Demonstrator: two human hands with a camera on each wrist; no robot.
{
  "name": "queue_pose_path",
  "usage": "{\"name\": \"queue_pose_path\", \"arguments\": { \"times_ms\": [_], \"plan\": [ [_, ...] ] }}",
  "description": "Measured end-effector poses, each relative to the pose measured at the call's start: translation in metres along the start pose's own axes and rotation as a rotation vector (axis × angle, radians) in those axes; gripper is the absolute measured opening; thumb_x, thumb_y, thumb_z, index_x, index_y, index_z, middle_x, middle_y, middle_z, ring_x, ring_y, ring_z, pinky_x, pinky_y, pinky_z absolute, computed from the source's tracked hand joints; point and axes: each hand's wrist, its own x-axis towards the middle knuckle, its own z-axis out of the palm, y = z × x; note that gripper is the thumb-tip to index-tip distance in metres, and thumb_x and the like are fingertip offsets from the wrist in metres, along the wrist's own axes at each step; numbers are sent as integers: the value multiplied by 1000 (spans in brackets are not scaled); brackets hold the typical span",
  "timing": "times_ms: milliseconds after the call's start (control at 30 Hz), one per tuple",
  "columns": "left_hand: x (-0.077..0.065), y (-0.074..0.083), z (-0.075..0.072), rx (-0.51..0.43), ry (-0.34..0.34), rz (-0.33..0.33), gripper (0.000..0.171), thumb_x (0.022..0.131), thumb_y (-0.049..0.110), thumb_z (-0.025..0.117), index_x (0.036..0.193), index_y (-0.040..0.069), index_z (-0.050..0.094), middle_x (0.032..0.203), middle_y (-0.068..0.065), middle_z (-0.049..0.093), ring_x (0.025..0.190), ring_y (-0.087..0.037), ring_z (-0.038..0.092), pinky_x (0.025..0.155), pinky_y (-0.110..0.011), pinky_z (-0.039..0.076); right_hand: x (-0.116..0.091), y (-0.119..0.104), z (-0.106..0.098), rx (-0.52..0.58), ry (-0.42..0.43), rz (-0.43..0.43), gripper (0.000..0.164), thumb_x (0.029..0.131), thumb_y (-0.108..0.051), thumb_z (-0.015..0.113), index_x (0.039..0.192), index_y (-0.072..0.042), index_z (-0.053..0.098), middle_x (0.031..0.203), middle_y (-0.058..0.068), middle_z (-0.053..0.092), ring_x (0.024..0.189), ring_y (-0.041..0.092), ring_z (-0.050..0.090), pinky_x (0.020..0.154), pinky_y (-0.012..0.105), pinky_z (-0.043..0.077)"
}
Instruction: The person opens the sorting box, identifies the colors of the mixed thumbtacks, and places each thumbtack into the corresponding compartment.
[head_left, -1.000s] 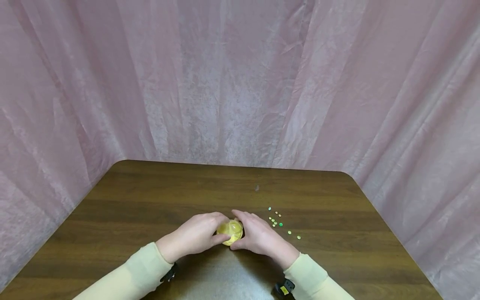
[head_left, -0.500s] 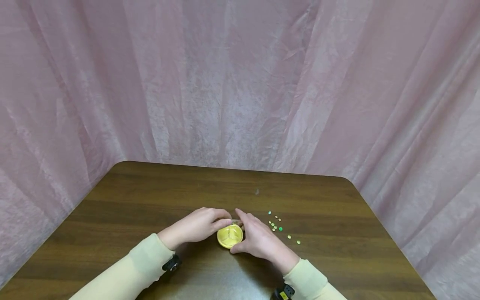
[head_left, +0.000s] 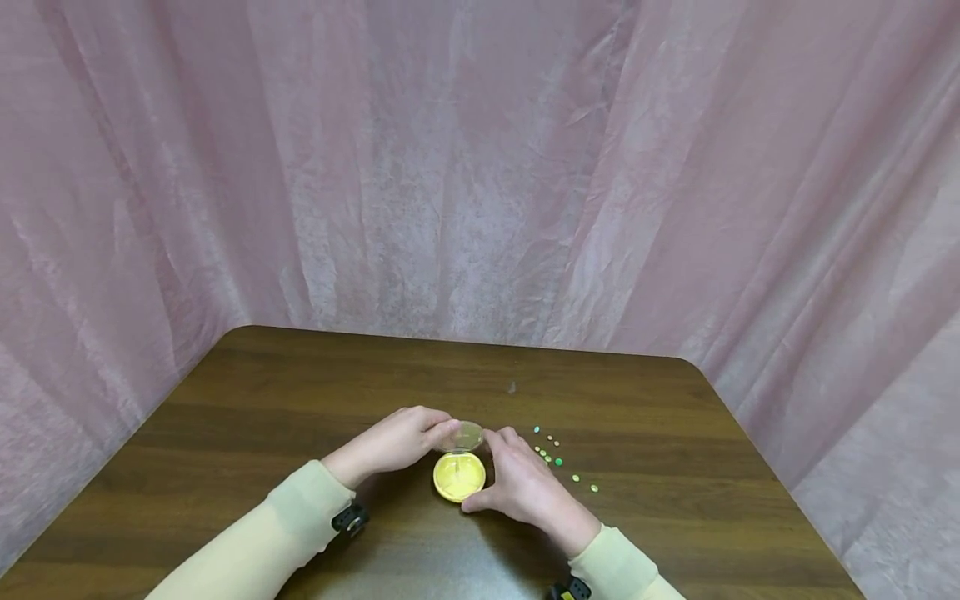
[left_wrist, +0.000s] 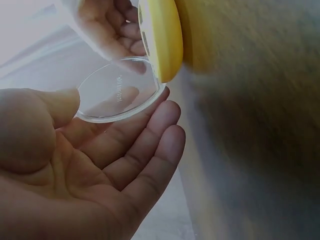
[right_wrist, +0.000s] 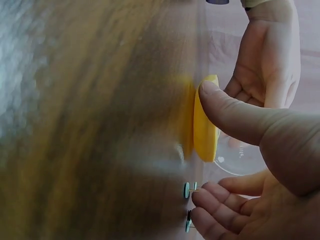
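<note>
A round yellow pill box (head_left: 459,477) stands on the table with its clear hinged lid (head_left: 467,437) raised at the far side. Inside, thin dividers split the box into compartments. My left hand (head_left: 405,439) pinches the lid's edge, thumb (left_wrist: 62,107) on one face and fingers behind it. My right hand (head_left: 517,483) curls round the box's right side, and its thumb (right_wrist: 227,110) presses on the yellow rim. In the right wrist view its other fingers reach past the box, close to the lid and some small green discs with thin pins (right_wrist: 187,190).
Several small green and yellowish round pieces (head_left: 558,462) lie scattered to the right of the right hand. The brown wooden table (head_left: 300,375) extends around the hands. Pink curtains (head_left: 480,167) hang behind it.
The left hand has moved up and away from the body, swinging the clear lid back from over the box, so the yellow inside now shows. The right hand has stayed beside the box.
</note>
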Motion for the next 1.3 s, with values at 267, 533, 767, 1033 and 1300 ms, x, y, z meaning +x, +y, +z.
{"name": "queue_pose_path", "arguments": {
  "times_ms": [267, 533, 767, 1033, 1300],
  "plan": [
    [9, -2, 2, -22, 18, -30, 36, 106, 43, 43, 109, 20, 71, 90, 10, 73, 88, -5, 68, 94, -43, 46, -4, -3, -1, -97, 42, -6, 76, 62, -56, 86, 116, -6, 67, 102, 2, 56, 92, 20, 55, 79, 35, 46],
    [7, 3, 1, -30, 5, -32, 40, 106, 43, 42, 111, 16, 71, 94, 3, 74, 89, -10, 70, 92, -44, 47, -4, -4, -2, -73, 44, -22, 54, 73, -61, 77, 103, -16, 73, 91, -5, 57, 81, 11, 52, 69, 29, 44],
    [7, 3, 1, -9, 12, -56, 40, 106, 44, 42, 111, 16, 71, 92, 5, 74, 92, -8, 69, 95, -44, 45, -4, -6, 1, -113, 53, -63, 53, 70, -58, 80, 100, -16, 73, 86, -6, 55, 77, 10, 49, 67, 28, 42],
    [6, 0, 1, -30, -8, -43, 41, 106, 44, 42, 112, 14, 70, 93, 5, 74, 89, -9, 69, 94, -44, 46, -4, -8, 3, -168, 64, -70, 53, 70, -61, 79, 99, -17, 73, 84, -7, 54, 77, 12, 51, 68, 30, 43],
    [3, 2, 0, 18, 30, 4, 33, 106, 41, 45, 114, 20, 68, 97, 7, 71, 89, -10, 67, 88, -39, 48, -6, -1, -9, -147, 0, -59, 59, 71, -63, 77, 106, -15, 73, 91, -5, 55, 83, 14, 53, 71, 32, 45]
  ]
}}
